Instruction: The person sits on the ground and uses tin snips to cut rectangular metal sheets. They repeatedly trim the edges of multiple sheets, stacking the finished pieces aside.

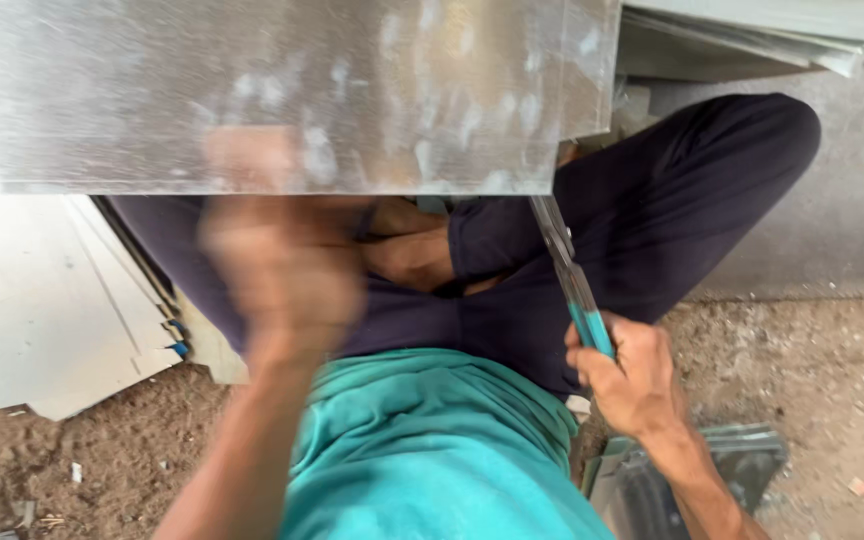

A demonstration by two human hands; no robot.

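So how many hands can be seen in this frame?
2. The blurred left hand is at the lower edge of the metal sheet; the right hand grips teal-handled shears at its right end.

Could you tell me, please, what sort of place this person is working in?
Probably an informal sheet-metal workshop at ground level. The person sits cross-legged on a bare dirt floor, the left hand at a large grey metal sheet, the right hand gripping teal-handled metal snips; stacked pale sheets lie alongside.
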